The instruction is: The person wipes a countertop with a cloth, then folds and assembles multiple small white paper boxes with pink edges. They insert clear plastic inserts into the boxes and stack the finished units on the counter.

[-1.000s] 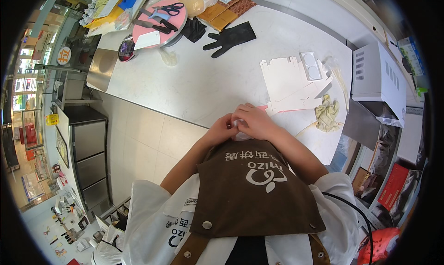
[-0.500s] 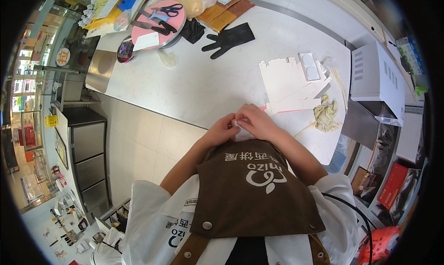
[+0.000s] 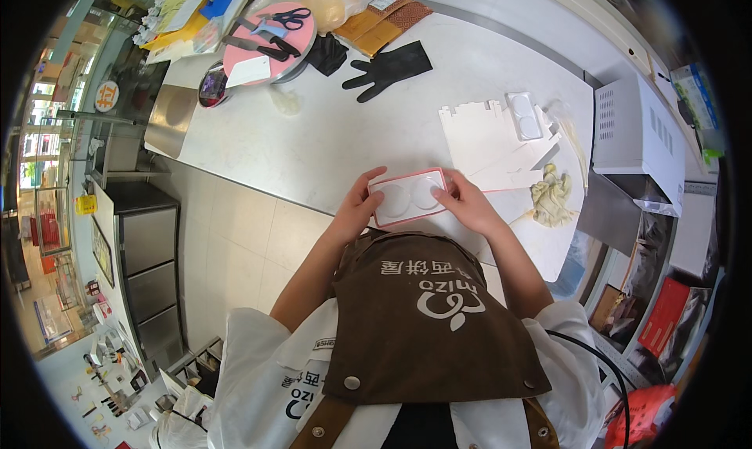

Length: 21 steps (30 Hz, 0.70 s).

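A wide white surface (image 3: 337,135) fills the upper middle of the frame, bending toward the rim. At the right edge stands a white box-shaped appliance (image 3: 638,139) with vent slots on its side. Just left of it, in the upper right part of the surface, lie flat white die-cut cardboard sheets (image 3: 482,139) with a clear two-well plastic tray (image 3: 523,116) resting on their upper corner. In the upper left sits a round pink board (image 3: 266,38) carrying scissors (image 3: 290,18). A black glove (image 3: 389,69) lies flat at upper centre, fingers spread. A crumpled cream glove (image 3: 552,198) rests right of centre, near the surface's edge.

At the centre of the frame, above the brown apron, the left hand (image 3: 356,210) and right hand (image 3: 466,206) grasp a small pink-rimmed tray (image 3: 409,197) with two round white wells, one hand at each short end, fingers curled over its edges.
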Each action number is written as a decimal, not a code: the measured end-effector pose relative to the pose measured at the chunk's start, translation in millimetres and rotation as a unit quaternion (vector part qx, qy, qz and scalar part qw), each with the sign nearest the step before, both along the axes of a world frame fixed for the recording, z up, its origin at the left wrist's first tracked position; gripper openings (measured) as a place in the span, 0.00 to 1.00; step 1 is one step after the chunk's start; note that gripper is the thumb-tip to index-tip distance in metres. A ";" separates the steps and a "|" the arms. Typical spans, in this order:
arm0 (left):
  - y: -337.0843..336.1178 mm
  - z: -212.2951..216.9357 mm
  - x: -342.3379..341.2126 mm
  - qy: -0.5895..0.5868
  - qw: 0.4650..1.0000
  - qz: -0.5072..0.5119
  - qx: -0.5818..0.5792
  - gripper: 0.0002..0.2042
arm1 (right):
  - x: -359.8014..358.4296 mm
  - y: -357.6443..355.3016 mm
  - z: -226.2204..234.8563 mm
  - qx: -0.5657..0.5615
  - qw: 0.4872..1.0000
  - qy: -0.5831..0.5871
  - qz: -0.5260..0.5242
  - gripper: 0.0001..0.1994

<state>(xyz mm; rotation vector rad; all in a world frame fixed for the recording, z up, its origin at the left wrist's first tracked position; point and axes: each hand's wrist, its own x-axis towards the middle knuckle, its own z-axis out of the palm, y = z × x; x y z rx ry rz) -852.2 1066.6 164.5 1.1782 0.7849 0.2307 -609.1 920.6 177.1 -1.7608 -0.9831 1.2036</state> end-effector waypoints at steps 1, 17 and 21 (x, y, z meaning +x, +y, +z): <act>-0.8 8.7 3.3 -0.006 1.000 0.010 -0.009 0.25 | 4.1 -1.4 4.7 -0.069 0.992 0.106 0.020 0.16; -16.3 3.2 3.9 0.047 0.998 -0.023 -0.029 0.18 | -19.7 0.1 1.6 0.064 0.984 0.156 -0.063 0.26; -16.3 19.9 14.3 0.029 0.999 -0.018 0.012 0.21 | -20.1 1.6 7.2 0.029 0.971 0.232 -0.052 0.29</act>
